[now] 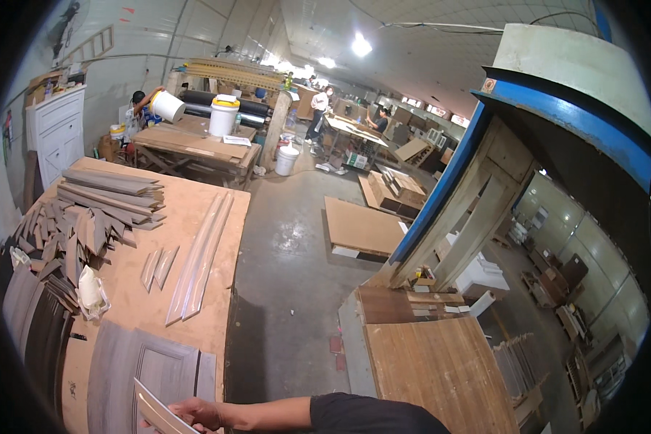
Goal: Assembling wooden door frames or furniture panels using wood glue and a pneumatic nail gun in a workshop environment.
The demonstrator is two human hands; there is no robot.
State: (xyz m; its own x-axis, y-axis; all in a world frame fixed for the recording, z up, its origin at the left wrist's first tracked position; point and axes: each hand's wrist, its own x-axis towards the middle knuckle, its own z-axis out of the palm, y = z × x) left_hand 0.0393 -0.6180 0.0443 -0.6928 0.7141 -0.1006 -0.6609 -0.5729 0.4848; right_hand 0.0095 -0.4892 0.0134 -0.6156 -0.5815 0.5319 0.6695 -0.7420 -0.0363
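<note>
Grey, flat, wood-like strip (158,409) is pinched by fingers of the right hand (199,414) (best held clear of the grey, wood-grained, framed panel (168,367)).

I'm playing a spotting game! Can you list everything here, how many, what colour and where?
held strip: 1, pale, bottom left
table: 1, tan, left
panels: several, grey, table's near end
long strips: 2, pale, mid-table
short strips: about 2, pale, beside those
wood pieces: many, grey, table's left
drawer cabinet: 1, white, upper left
buckets: at least 3, white, background
back bench: 1, brown, behind table
boards: several, brown, floor
near bench: 1, brown, lower right
frame: 1, blue, right
people: at least 3, mixed clothes, background
lights: several, white, ceiling
far clutter: uncountable, mixed, background
sleeve: 1, black, bottom
right grip: 1, bare, on held strip
</note>
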